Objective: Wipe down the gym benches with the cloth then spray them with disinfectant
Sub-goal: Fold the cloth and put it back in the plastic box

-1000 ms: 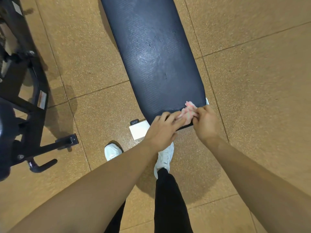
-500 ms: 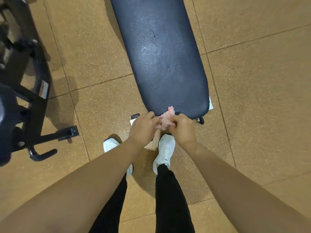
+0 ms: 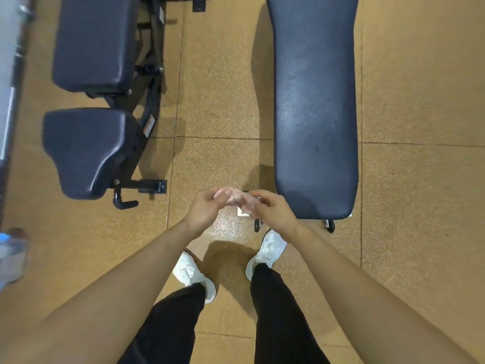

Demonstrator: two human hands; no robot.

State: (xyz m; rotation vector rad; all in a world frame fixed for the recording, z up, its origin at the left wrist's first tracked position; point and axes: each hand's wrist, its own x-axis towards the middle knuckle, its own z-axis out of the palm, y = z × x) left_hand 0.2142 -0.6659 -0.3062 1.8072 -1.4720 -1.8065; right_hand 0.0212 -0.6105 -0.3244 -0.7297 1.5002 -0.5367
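The left hand (image 3: 206, 208) and right hand (image 3: 274, 211) meet above the floor, just off the near left corner of the flat bench (image 3: 315, 114). Both pinch a small pink cloth (image 3: 237, 200) bunched between them, and curled fingers hide most of it. Both the flat bench and the second bench (image 3: 86, 151) to its left are cut off at the top edge. A blurred blue shape (image 3: 10, 254) at the left edge is perhaps a bottle.

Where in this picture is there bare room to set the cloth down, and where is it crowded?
Bare floor runs between the adjustable bench and the flat bench; another patch lies right of the flat bench. The flat bench itself is bare. Crowded: its near end, where left hand and right hand grip the cloth near the shoes.
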